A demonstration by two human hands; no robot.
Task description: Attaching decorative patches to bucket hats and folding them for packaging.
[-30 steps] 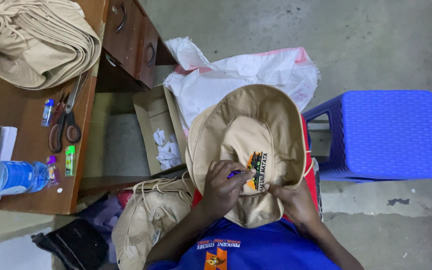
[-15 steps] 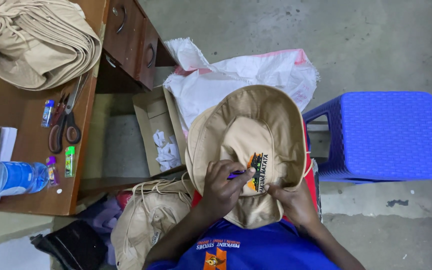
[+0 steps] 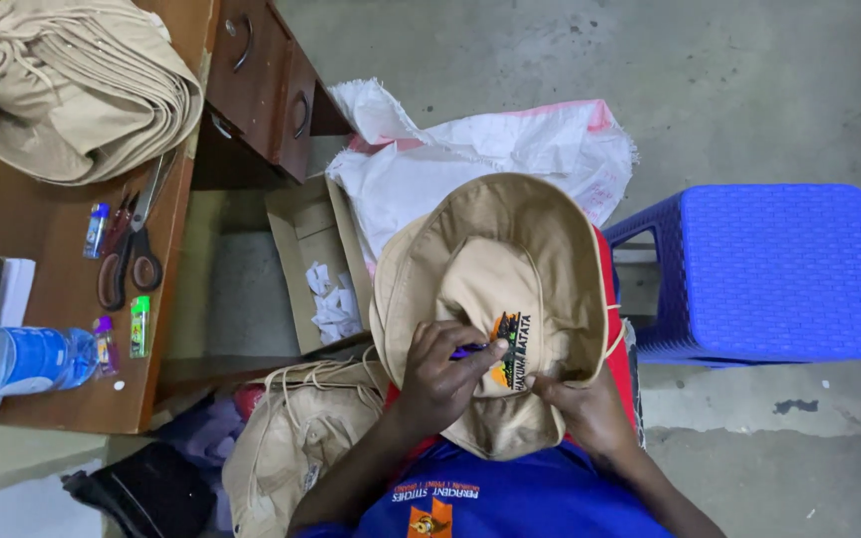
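Two bare hands work on a tan bucket hat that rests on the person's lap, crown up, just above the blue shirt at the bottom edge of the view. The left hand comes up from the lower left, forearm slanted, fingers curled and pinched shut around a small purple tool; its tip sits on the crown right beside the embroidered patch. What kind of tool it is cannot be told. The right hand lies lower right, knuckles up, fingers gripping the near brim of the hat and holding the cloth, so the patch sits between the two hands.

Left of the lap, more tan hats with loose cords lie heaped low down, next to a black bag. Beyond them an open cardboard box holds small white scraps. A blue plastic stool stands at the right, near the hat's brim but apart from it. Behind the hat a white sack lies crumpled on the concrete floor.

On the wooden desk at the left, along its near edge, lie a water bottle, two small vials and a green lighter; scissors sit by the right edge, and a stack of folded tan hats fills the far corner above the drawers.
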